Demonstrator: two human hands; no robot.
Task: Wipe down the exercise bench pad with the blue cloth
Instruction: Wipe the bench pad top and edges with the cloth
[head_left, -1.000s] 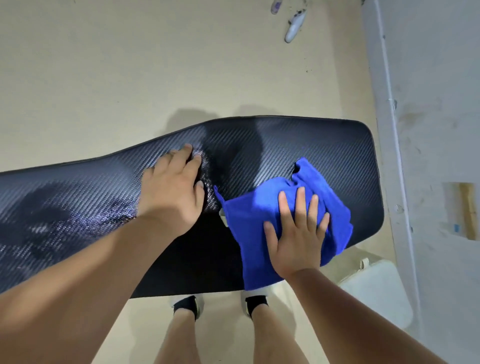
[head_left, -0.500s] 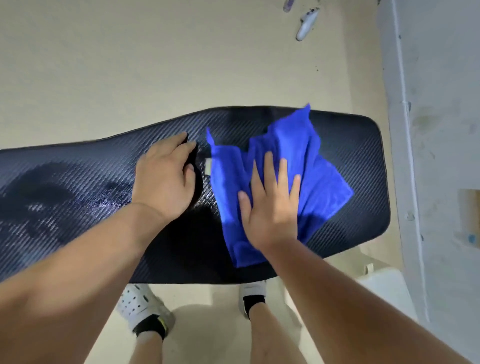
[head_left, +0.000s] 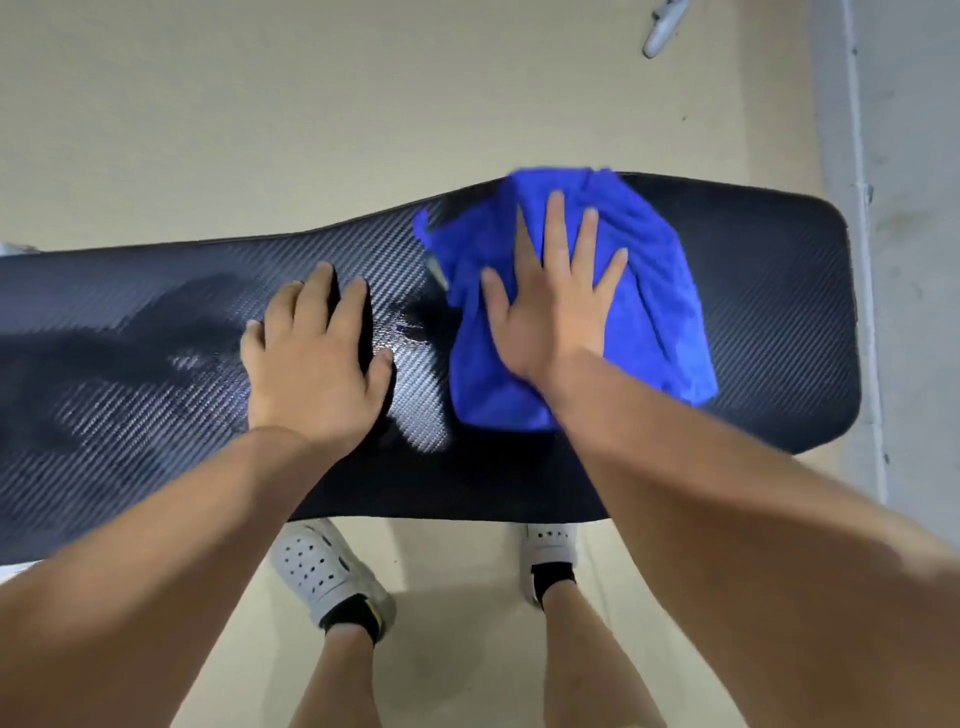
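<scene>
A long black bench pad (head_left: 769, 312) with a carbon-weave texture runs across the view, with wet dark patches and glare on its left half. The blue cloth (head_left: 660, 312) lies crumpled on the pad's right part, reaching its far edge. My right hand (head_left: 550, 296) presses flat on the cloth with fingers spread. My left hand (head_left: 311, 358) rests palm-down on the bare pad just left of the cloth, holding nothing.
A beige floor (head_left: 311, 104) surrounds the pad. A grey wall (head_left: 909, 156) rises just past the pad's right end. A small white object (head_left: 662, 31) lies on the floor at the top right. My feet in white shoes (head_left: 322, 571) stand below the pad's near edge.
My right hand has pushed the blue cloth from the pad's near edge toward the far edge. My left hand has stayed planted on the pad.
</scene>
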